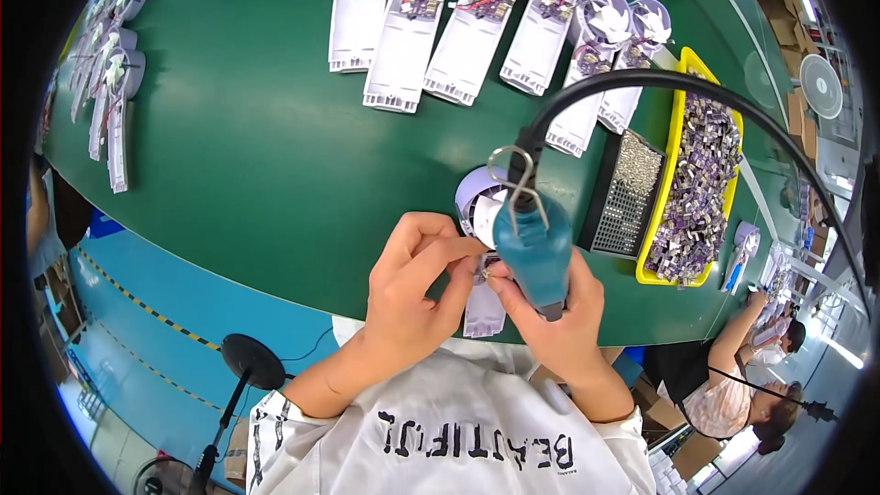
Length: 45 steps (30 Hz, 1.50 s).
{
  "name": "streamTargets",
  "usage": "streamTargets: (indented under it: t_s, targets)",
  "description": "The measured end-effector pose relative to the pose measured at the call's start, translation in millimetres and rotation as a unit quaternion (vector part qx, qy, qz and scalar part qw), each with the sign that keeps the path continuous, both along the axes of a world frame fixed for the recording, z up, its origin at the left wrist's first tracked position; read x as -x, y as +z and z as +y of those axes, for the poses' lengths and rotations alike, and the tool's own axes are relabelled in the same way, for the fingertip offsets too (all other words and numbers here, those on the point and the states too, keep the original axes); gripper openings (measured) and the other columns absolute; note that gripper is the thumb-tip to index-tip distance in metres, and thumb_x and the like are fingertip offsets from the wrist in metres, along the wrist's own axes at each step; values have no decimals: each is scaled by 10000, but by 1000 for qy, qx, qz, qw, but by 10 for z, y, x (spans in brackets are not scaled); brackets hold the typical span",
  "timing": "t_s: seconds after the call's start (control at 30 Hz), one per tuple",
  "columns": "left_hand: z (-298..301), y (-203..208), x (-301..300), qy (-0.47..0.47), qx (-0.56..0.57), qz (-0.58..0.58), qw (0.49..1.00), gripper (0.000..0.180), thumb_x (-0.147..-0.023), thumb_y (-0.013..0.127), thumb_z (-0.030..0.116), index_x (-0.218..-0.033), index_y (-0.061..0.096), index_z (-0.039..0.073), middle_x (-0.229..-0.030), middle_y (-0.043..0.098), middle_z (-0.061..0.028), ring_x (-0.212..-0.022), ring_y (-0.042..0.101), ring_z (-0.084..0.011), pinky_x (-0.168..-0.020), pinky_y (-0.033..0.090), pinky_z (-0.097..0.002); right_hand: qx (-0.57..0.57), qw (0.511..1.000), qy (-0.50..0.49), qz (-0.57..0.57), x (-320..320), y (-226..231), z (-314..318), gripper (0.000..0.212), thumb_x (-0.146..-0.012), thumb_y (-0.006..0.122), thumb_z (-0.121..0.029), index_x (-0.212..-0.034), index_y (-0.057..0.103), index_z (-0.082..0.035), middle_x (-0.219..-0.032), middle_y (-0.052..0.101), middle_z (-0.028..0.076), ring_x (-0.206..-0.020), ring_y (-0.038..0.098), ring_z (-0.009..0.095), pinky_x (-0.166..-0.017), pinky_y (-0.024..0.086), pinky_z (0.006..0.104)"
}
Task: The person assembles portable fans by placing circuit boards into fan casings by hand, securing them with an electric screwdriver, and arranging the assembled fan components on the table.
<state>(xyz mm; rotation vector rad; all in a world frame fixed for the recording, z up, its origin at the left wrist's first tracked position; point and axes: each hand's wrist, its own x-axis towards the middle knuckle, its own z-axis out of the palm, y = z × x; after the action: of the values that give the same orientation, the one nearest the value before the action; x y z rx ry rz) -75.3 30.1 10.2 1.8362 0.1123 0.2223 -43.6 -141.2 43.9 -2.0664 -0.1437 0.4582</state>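
Observation:
At the near table edge lies a pale lilac fan housing (483, 313) with a white fan in its round end. My left hand (414, 277) is closed over its middle, thumb and index fingertip pinched close to a small circuit board (480, 268). What they pinch is too small to make out. From the other side my right hand (555, 316) reaches to the same spot, its thumb tip at the board. A teal electric screwdriver (532, 252) hangs by a wire hook in front of my right hand, hiding most of its fingers and part of the fan.
Several lilac housings with fans (401, 46) lie in a row at the far side; others (117, 119) lie far left. Right of my hands are a black tray (598, 211) of small metal parts and a yellow bin (678, 133) of small boards. A black cable (678, 78) arches overhead. A co-worker (724, 390) sits at right.

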Motion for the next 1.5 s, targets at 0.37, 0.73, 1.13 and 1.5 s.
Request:
streamTargets:
  t_s: [0.37,0.73,1.13,1.5]
  targets:
    - [23,-17,-50,0,14,-28,1000,194,-781,661,-110,-951,651,-16,-975,590,-111,-764,618,-232,-630,509,-315,52,991,85,-86,-202,68,0,464,-654,831,14,-1066,622,-27,-872,708,104,-737,713,203,-657,530,271]
    - [8,-10,-89,-4,-4,-16,1000,161,-808,659,-83,-939,662,10,-972,616,-92,-706,651,-236,-603,534,-325,63,982,112,-135,-246,78,-55,383,-719,820,-58,-1035,609,-6,-810,668,55,-721,646,119,-675,505,259]
    - [24,-34,-62,-10,4,-8,1000,162,-790,661,-80,-933,644,-3,-990,622,-102,-681,637,-260,-563,513,-335,60,988,101,-97,-271,32,17,361,-735,809,-33,-1037,611,-13,-787,679,62,-677,634,109,-646,493,248]
    - [13,-70,-61,-69,-52,6,996,345,-718,806,47,-1037,710,137,-1052,610,-128,-811,659,-303,-668,563,-380,55,977,178,-107,-379,39,-173,459,-677,839,-95,-1075,617,-34,-848,692,96,-764,718,192,-660,528,299]
